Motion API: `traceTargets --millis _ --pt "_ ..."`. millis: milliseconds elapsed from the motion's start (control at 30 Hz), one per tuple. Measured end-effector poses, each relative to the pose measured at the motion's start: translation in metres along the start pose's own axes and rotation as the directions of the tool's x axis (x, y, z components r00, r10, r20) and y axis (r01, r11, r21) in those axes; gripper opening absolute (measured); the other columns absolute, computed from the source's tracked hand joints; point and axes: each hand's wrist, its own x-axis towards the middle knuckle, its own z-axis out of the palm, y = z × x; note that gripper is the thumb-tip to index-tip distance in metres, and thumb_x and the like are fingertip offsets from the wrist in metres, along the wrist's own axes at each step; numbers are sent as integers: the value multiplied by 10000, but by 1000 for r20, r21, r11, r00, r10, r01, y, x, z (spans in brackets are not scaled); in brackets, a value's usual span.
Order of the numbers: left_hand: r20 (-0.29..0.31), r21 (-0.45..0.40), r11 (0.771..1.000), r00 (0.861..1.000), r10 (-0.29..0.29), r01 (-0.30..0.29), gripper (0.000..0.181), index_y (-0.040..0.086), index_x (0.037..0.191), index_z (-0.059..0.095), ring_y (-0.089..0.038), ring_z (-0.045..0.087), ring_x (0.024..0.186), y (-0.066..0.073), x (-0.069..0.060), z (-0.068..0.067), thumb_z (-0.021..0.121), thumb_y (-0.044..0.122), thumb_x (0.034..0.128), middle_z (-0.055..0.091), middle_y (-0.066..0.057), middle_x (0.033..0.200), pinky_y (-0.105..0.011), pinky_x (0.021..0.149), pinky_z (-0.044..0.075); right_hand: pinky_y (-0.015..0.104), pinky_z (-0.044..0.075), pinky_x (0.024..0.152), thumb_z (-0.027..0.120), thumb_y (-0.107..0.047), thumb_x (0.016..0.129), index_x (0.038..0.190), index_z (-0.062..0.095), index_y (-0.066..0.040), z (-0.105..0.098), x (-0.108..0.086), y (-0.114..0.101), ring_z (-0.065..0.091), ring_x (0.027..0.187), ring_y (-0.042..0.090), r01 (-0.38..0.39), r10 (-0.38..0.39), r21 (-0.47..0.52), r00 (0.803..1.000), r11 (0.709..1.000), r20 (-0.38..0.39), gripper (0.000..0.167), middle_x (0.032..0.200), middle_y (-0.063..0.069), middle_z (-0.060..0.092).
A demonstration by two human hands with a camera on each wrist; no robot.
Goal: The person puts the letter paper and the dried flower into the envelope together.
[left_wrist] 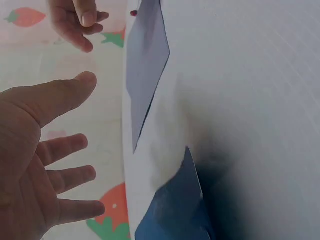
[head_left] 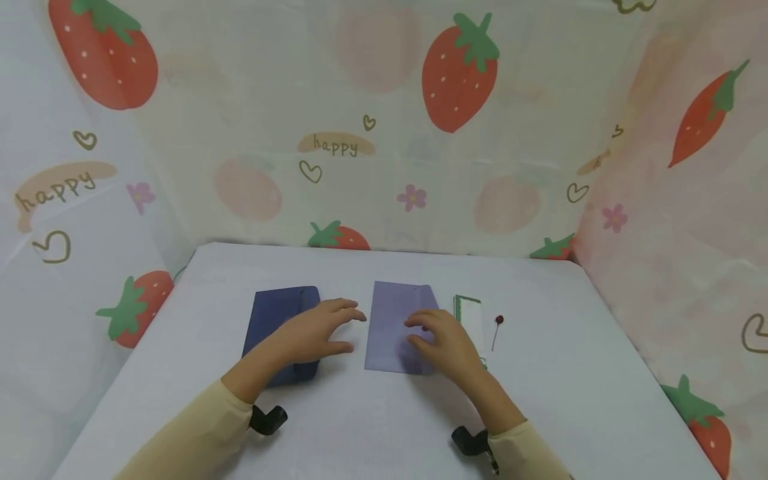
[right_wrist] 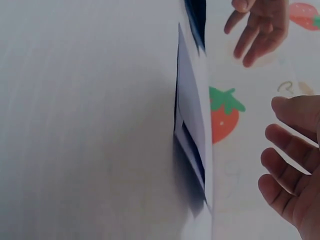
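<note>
Head view, bearings from purple envelope (head_left: 390, 333). Purple envelope: flat on white surface (head_left: 570, 380), flap side at 3 o'clock, partly behind right grip (head_left: 447, 341); contents hidden. At 9 o'clock, navy envelope (head_left: 275, 312), partly behind left grip (head_left: 315, 333); contents also hidden. At 3 o'clock, white card (head_left: 471, 319) with green border, partly covered by right grip; farther out, thin red-topped stick (head_left: 499, 321). Thumb and fingers apart on both grips. At 12 o'clock, creased strawberry-printed backdrop (head_left: 270, 87).

Left wrist view, bearings from centre. Left grip at 8 o'clock, thumb well apart from spread fingers; right grip at 11. Purple envelope at 12, smooth and thin; navy envelope at 6, beside dark shadow.

Right wrist view, same bearings. Right grip at 4 o'clock, fingers bent, thumb apart. Purple envelope just off centre, dark gap along 4 o'clock side, interior indiscernible; navy envelope at 1 o'clock.
</note>
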Motion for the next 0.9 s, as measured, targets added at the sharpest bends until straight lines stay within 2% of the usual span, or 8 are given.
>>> traceTargets --millis 200,333,467,667,900 --pt "23 20 998 998 52 -52 538 257 1412 588 -282 433 1454 12 18 5 771 384 921 476 -76 1561 -481 1123 443 412 550 911 818 -149 881 1131 758 -146 -7 -5 16 641 1086 200 26 -26 -4 1000 1000 -17 257 1234 -26 707" --pt "25 36 994 994 103 -104 521 239 1393 601 -297 454 1436 19 29 10 781 346 916 498 -107 1540 -485 1137 428 464 515 998 825 -155 874 1137 761 -126 -9 -7 27 613 1193 254 46 -46 -10 999 999 -16 273 1263 15 702" --pt "34 54 988 989 146 -148 503 221 1386 608 -304 472 1421 25 39 15 769 343 926 504 -118 1530 -481 1152 412 476 484 1050 825 -178 875 1139 765 -133 -10 -9 37 590 1240 276 25 -25 -28 1000 999 6 274 1286 26 695" --pt "62 74 982 983 171 -175 497 241 1383 609 -292 478 1414 29 51 24 760 378 930 495 -110 1538 -468 1164 398 476 495 1003 828 -209 875 1146 763 -130 -11 -14 49 593 1190 277 12 -12 -38 1000 999 18 290 1312 24 686" --pt "104 97 979 980 171 -181 507 263 1396 595 -287 452 1437 32 66 28 752 397 933 460 -91 1570 -461 1181 378 506 481 1023 822 -212 881 1171 755 -116 -12 -17 60 598 1221 311 17 -16 -31 999 999 34 313 1341 54 671"
